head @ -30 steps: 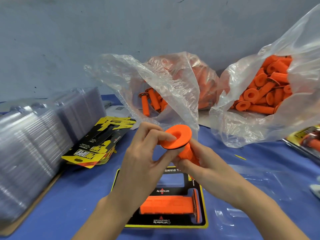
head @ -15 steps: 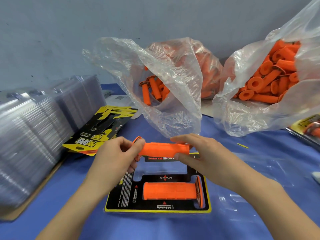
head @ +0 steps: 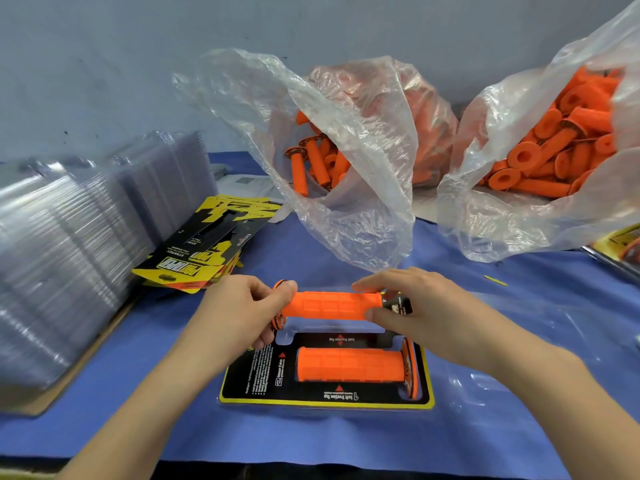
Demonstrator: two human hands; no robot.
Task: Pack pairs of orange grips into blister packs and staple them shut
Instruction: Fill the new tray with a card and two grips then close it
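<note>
The left hand (head: 242,313) curls round the flanged end of a grip (head: 332,305), and the right hand (head: 415,306) pinches its plain end between thumb and fingers, holding it level just over the pack's (head: 256,375) empty cavity. Likely this lines it up to drop in, flange opposite that of the second grip (head: 349,368) seated nearer the wrists. Both are rubbery-looking orange cylinders with blocky tread; the pack is clear moulded plastic over black-and-yellow card, on the blue worktop (head: 311,438)
</note>
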